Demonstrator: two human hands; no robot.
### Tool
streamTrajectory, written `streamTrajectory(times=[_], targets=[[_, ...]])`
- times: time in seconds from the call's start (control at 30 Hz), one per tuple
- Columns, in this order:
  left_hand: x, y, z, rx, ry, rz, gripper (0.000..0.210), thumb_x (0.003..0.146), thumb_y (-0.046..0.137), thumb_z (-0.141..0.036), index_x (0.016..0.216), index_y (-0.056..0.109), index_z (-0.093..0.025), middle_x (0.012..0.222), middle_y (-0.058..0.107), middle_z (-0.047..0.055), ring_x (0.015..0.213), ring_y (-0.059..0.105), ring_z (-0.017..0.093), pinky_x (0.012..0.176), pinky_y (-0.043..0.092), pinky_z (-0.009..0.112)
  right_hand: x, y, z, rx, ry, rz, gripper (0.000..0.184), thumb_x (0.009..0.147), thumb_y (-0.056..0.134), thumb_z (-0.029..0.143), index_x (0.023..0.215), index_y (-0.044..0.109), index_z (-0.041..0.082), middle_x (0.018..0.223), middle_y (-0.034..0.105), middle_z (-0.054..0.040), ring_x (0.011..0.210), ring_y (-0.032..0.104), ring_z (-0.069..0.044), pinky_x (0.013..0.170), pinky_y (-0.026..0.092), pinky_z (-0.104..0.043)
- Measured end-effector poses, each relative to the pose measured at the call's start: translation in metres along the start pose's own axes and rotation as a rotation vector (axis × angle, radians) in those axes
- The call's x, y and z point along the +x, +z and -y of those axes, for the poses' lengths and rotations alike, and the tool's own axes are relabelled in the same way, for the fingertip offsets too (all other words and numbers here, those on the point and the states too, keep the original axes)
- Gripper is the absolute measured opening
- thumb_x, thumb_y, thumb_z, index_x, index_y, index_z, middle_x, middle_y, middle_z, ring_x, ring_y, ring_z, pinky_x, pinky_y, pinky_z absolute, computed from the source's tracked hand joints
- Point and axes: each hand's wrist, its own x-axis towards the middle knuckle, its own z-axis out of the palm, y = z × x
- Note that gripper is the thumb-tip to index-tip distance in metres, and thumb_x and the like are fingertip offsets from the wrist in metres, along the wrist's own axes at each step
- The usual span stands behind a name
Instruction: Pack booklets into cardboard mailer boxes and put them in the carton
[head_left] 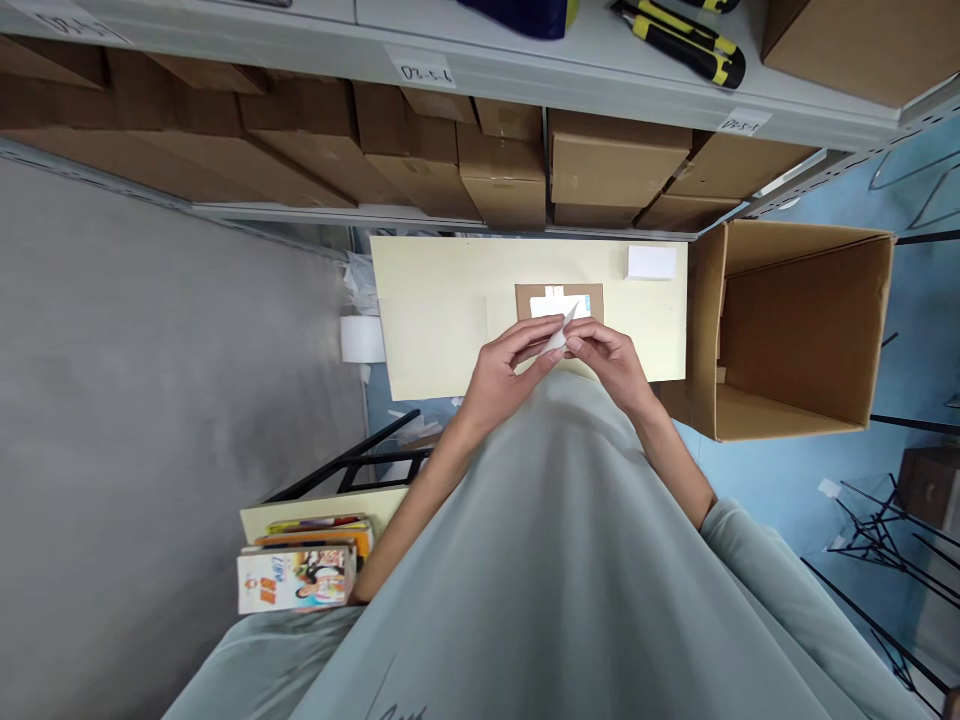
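Observation:
A small white paper slip (559,338), perhaps a label, is pinched between both hands in front of my body. My left hand (517,352) grips its lower left side with thumb and fingers. On its right edge, the thumb and fingertips of my right hand (606,355) are closed. Just beyond the fingers a flat brown cardboard box (523,297) lies on the pale yellow tabletop (431,320). It bears a white label (541,305) and a short strip of whitish tape at its far edge. My hands hide the box's near part.
A stack of white paper slips (651,262) sits at the table's far right. An open carton (802,340) stands right of the table. Shelves with cardboard boxes (621,160) and a yellow-black utility knife (686,45) rise beyond. Books (296,578) lie at lower left.

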Motion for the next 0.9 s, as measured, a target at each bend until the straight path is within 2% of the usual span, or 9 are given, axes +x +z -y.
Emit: streamTrajectory(times=[0.2, 0.5, 0.9], targets=[[-0.004, 0.001, -0.003, 0.011, 0.009, 0.024, 0.042, 0.102, 0.077, -0.057, 0.130, 0.083, -0.026, 0.141, 0.078, 0.012, 0.134, 0.075, 0.027, 0.113, 0.066, 0.044, -0.002, 0.003, -0.002, -0.037, -0.017, -0.001, 0.039, 0.091, 0.086, 0.068, 0.094, 0.084, 0.029, 0.102, 0.072, -0.0039, 0.102, 0.068, -0.022, 0.097, 0.061, -0.042], [-0.008, 0.000, -0.002, 0.018, 0.020, 0.034, 0.042, 0.105, 0.072, -0.060, 0.129, 0.084, -0.027, 0.138, 0.080, 0.012, 0.130, 0.076, 0.026, 0.110, 0.066, 0.043, -0.005, 0.007, -0.006, -0.047, -0.043, -0.009, 0.036, 0.092, 0.086, 0.067, 0.092, 0.085, 0.030, 0.099, 0.071, -0.0030, 0.097, 0.065, -0.020, 0.092, 0.059, -0.041], [-0.009, 0.003, -0.005, 0.020, -0.030, 0.004, 0.046, 0.103, 0.070, -0.067, 0.119, 0.087, -0.028, 0.131, 0.082, 0.012, 0.128, 0.076, 0.028, 0.111, 0.063, 0.045, -0.007, 0.012, -0.007, -0.135, -0.008, -0.049, 0.047, 0.091, 0.080, 0.077, 0.092, 0.082, 0.030, 0.103, 0.071, -0.0050, 0.100, 0.066, -0.023, 0.092, 0.060, -0.042]])
